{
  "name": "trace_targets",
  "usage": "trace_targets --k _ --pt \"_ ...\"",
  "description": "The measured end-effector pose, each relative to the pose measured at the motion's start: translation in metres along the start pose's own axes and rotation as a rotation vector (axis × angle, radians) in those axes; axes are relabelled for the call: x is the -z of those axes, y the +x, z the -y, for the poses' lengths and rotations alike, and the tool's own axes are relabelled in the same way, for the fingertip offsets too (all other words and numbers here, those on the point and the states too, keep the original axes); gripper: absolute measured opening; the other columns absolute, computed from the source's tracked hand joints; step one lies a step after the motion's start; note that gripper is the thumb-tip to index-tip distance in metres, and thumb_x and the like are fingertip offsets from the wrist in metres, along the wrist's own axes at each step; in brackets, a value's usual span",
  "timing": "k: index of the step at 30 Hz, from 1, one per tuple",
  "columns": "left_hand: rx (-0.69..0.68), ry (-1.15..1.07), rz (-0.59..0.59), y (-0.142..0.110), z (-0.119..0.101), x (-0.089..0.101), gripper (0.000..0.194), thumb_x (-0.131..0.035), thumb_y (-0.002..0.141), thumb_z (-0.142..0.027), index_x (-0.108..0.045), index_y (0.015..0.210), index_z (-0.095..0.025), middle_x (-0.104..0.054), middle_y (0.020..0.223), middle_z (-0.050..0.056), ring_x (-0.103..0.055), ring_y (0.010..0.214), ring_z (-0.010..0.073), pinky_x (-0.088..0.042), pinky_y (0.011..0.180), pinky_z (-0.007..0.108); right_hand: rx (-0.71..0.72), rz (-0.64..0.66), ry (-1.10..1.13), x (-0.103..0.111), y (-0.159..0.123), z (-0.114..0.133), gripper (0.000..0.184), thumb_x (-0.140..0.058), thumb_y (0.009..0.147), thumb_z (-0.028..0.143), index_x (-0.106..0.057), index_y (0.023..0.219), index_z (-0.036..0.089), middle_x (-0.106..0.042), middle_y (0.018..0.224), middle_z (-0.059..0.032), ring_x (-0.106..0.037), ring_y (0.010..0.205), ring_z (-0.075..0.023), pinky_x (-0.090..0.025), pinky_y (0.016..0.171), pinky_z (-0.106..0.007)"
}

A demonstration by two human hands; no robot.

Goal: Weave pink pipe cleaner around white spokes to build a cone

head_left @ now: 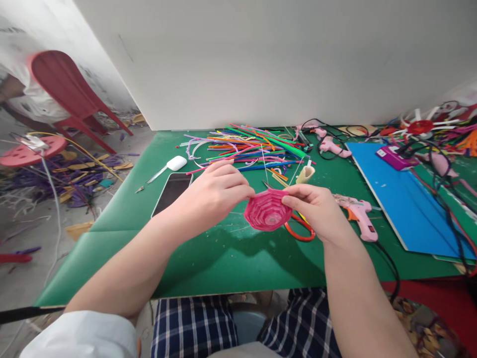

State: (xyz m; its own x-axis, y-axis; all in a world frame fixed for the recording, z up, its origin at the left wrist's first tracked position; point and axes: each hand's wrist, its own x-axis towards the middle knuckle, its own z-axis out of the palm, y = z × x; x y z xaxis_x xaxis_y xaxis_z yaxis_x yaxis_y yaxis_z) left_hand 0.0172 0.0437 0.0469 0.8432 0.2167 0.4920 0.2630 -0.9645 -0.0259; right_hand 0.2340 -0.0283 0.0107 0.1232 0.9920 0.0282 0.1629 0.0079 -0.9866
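A small pink bowl-shaped piece (269,211), made of ringed strips with a many-sided rim, is held above the table between my hands. My left hand (219,191) is closed, its fingertips at the upper left of the rim. On the upper right, my right hand (311,201) pinches the rim between thumb and fingers. Behind and below the piece lie scissors with orange handles (301,237), partly hidden by it and my right hand. A pale hollow tube (305,174) stands just beyond my right hand.
Many coloured pipe cleaners (242,146) lie across the back of the green table (208,268). A phone (172,193) is by my left forearm. Right of my right hand are a pink glue gun (359,216) and a blue board (402,204) with cables. A red chair (61,79) stands left.
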Motion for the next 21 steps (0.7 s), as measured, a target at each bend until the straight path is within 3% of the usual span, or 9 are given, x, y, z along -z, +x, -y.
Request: trace_targets --k 21 --pt "0.022 0.003 -0.025 0.0008 0.0013 0.0000 0.019 -0.044 0.088 -0.019 -0.063 0.089 -0.022 -0.065 0.085 0.003 -0.056 0.085 0.0161 -0.038 0.094 0.040 0.026 -0.043 -0.032 -0.0014 -0.0003 0.0021 0.018 -0.070 0.066 0.034 -0.068 0.075 0.019 -0.070 0.073 -0.0026 -0.064 0.067 -0.0162 -0.052 0.061 -0.028"
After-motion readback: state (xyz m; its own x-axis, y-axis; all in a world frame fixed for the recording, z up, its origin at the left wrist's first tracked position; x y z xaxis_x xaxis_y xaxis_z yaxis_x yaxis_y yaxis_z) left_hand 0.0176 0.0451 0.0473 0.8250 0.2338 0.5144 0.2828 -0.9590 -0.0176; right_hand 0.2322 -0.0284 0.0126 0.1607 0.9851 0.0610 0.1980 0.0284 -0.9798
